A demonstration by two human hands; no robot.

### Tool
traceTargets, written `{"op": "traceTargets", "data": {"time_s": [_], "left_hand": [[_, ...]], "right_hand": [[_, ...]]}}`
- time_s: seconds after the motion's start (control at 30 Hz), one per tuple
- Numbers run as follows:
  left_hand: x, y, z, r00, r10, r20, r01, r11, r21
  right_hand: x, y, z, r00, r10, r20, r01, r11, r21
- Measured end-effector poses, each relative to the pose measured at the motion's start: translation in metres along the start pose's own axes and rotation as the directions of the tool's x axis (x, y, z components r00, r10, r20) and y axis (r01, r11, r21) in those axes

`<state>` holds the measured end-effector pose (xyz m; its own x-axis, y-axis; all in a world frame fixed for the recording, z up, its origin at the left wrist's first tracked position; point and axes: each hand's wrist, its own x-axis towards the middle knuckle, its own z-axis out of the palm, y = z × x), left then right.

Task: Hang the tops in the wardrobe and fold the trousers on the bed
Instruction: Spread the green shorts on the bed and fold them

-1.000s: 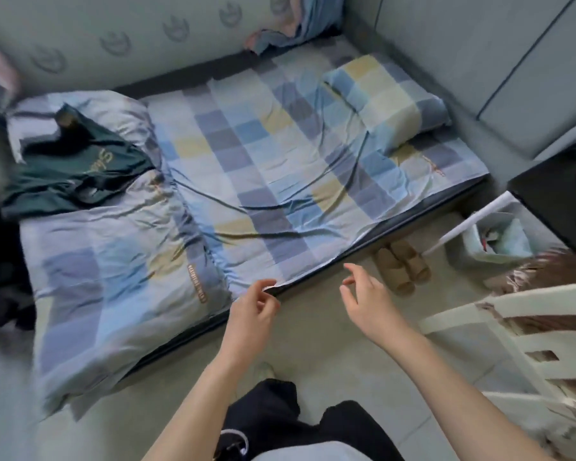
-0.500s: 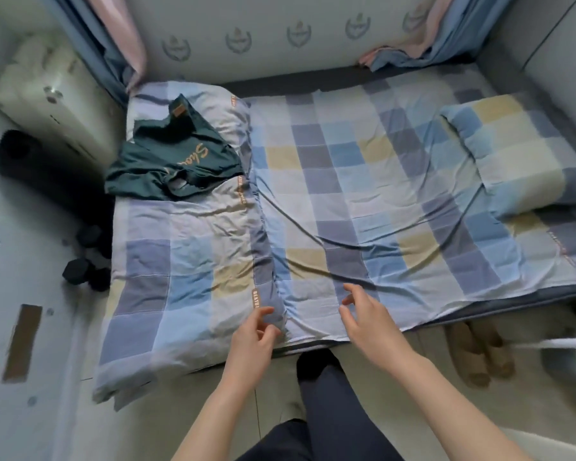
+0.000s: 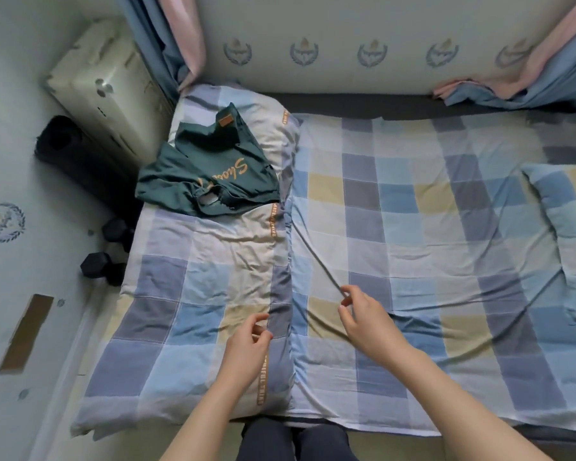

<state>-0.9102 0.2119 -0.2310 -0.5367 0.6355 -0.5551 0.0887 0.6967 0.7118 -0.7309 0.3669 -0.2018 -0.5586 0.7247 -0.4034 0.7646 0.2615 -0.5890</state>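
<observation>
While you stand at the near edge of the bed (image 3: 413, 227), a white case (image 3: 107, 91), a dark roll (image 3: 60, 141) and dumbbells (image 3: 97, 261) sit on the floor off its left side, and the dark green garment (image 3: 210, 174) lies crumpled at the far left corner on the folded checked quilt (image 3: 193, 294). Your left hand (image 3: 246, 347) hovers over the quilt's near right edge, fingers loosely curled and grasping nothing, while just beside it your right hand (image 3: 366, 321) hangs over the checked sheet, likewise relaxed and empty. Over at the right edge lies the pillow (image 3: 566, 227).
</observation>
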Motion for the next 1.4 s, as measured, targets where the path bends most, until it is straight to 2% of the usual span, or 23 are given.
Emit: {"op": "traceTargets", "data": {"time_s": [0.13, 0.33, 0.43, 0.53, 0.6, 0.67, 0.73, 0.77, 0.8, 0.83, 0.87, 0.93, 1.03, 1.13, 1.2, 1.3, 1.4], "left_hand": [[0.067, 0.001, -0.019, 1.0, 0.007, -0.015, -0.006, 0.998, 0.058], [0.218, -0.018, -0.057, 0.999, 0.017, -0.042, -0.007, 0.974, 0.228], [0.319, -0.043, -0.071, 0.998, 0.03, -0.063, -0.002, 0.914, 0.405], [0.404, -0.062, -0.083, 0.992, 0.085, -0.088, -0.006, 0.753, 0.658], [0.465, -0.077, -0.092, 0.985, 0.142, -0.097, 0.002, 0.553, 0.833], [0.518, -0.087, -0.103, 0.975, 0.199, -0.103, 0.024, 0.365, 0.931], [0.548, -0.082, -0.118, 0.948, 0.278, -0.153, 0.074, 0.277, 0.958], [0.564, -0.084, -0.124, 0.935, 0.301, -0.19, 0.112, 0.258, 0.96], [0.577, -0.085, -0.13, 0.93, 0.303, -0.208, 0.131, 0.254, 0.958], [0.589, -0.089, -0.135, 0.934, 0.285, -0.217, 0.151, 0.235, 0.96], [0.6, -0.094, -0.141, 0.939, 0.261, -0.223, 0.168, 0.217, 0.962], [0.616, -0.103, -0.153, 0.953, 0.206, -0.22, 0.182, 0.192, 0.965], [0.628, -0.12, -0.171, 0.956, 0.234, -0.177, 0.13, 0.201, 0.971], [0.621, -0.139, -0.165, 0.927, 0.375, -0.017, -0.049, 0.167, 0.985], [0.606, -0.158, -0.151, 0.857, 0.51, 0.075, -0.2, 0.195, 0.96], [0.567, -0.188, -0.124, 0.743, 0.662, 0.095, -0.361, 0.277, 0.89], [0.539, -0.207, -0.108, 0.735, 0.676, 0.042, -0.362, 0.339, 0.869]], "right_hand": [[0.068, -0.012, 0.01, 1.0, 0.007, 0.029, -0.007, 1.0, -0.001], [0.221, -0.026, 0.053, 1.0, -0.001, 0.028, 0.002, 0.999, -0.036], [0.319, -0.025, 0.089, 0.999, -0.009, 0.031, 0.012, 0.995, -0.099], [0.404, -0.02, 0.123, 0.998, -0.042, 0.055, 0.051, 0.982, -0.181], [0.463, -0.013, 0.155, 0.994, -0.086, 0.06, 0.099, 0.963, -0.251], [0.515, -0.006, 0.184, 0.992, -0.109, 0.058, 0.121, 0.95, -0.287], [0.549, -0.009, 0.195, 0.997, -0.068, 0.038, 0.072, 0.988, -0.134], [0.564, -0.011, 0.204, 1.0, -0.001, 0.02, 0.0, 0.998, 0.07], [0.578, -0.016, 0.211, 0.995, 0.1, 0.026, -0.102, 0.936, 0.337], [0.59, -0.022, 0.219, 0.977, 0.21, 0.046, -0.197, 0.79, 0.581], [0.602, -0.027, 0.226, 0.945, 0.32, 0.063, -0.26, 0.621, 0.739], [0.619, -0.031, 0.233, 0.878, 0.467, 0.102, -0.319, 0.415, 0.852], [0.639, -0.032, 0.241, 0.839, 0.517, 0.171, -0.336, 0.245, 0.91], [0.648, -0.026, 0.251, 0.831, 0.518, 0.202, -0.324, 0.156, 0.933], [0.651, -0.024, 0.256, 0.838, 0.507, 0.202, -0.309, 0.136, 0.941], [0.657, -0.018, 0.256, 0.816, 0.519, 0.253, -0.344, 0.084, 0.935], [0.659, -0.009, 0.254, 0.781, 0.553, 0.29, -0.39, 0.068, 0.918]]}}
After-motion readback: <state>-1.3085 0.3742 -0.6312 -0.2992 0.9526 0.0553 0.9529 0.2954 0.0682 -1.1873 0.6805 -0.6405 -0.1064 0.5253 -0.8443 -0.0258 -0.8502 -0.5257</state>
